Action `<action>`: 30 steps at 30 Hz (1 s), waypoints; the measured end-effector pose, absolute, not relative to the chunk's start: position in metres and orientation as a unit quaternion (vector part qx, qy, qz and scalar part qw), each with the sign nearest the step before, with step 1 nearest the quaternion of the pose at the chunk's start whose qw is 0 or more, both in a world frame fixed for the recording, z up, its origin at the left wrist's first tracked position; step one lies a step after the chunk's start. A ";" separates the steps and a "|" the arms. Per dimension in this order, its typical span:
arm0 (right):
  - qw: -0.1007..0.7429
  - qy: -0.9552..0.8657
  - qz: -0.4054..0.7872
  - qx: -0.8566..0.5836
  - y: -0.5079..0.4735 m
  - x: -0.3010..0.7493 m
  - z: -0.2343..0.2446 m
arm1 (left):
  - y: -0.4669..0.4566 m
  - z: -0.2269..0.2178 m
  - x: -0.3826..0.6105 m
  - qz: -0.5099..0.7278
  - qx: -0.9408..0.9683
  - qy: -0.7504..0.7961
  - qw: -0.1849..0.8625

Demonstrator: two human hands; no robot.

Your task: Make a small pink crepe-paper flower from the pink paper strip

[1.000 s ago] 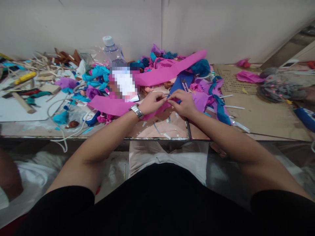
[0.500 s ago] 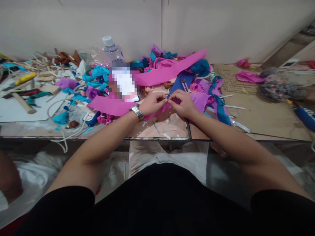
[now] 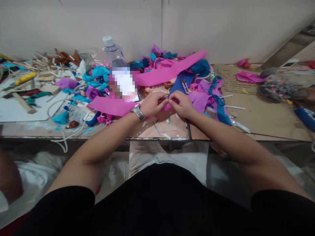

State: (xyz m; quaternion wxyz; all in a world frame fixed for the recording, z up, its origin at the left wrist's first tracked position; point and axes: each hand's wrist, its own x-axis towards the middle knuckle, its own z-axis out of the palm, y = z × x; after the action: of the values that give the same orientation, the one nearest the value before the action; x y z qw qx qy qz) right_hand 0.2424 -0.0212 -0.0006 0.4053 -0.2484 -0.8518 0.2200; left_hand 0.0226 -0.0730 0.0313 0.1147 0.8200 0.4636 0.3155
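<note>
A long strip of pink crepe paper runs across the table and under my wrist. My left hand, with a metal watch at the wrist, pinches the strip near its edge. Close against it, my right hand pinches the same pink paper, the thumbs and fingertips of both hands almost meeting. The fingers hide the exact spot they grip. Just beyond the right hand lie small scissors on a dark blue piece. A phone, its screen blurred, rests beyond my left hand.
A clear bottle stands behind the phone. Wood sticks, a yellow-handled tool and pliers crowd the left. Purple paper and teal strips lie right, beside printed cardboard. A co-worker's gloved hand is at far right.
My fingertips have shifted slightly along the pink paper, and less of it shows below my hands. The rest of the table looks the same.
</note>
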 end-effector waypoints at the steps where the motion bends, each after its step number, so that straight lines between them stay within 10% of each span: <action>1: 0.403 -0.852 0.223 -0.251 -0.021 0.242 -0.001 | -0.073 0.031 0.023 0.311 0.822 0.465 0.106; 30: 0.367 -0.868 0.169 -0.287 -0.019 0.245 -0.003 | -0.072 0.033 0.021 0.290 0.826 0.471 0.103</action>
State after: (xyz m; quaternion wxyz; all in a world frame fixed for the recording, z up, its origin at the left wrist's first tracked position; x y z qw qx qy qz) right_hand 0.2448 -0.0194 -0.0029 0.3674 -0.2874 -0.8683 0.1686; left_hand 0.0214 -0.0723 0.0331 0.1030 0.8264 0.4713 0.2904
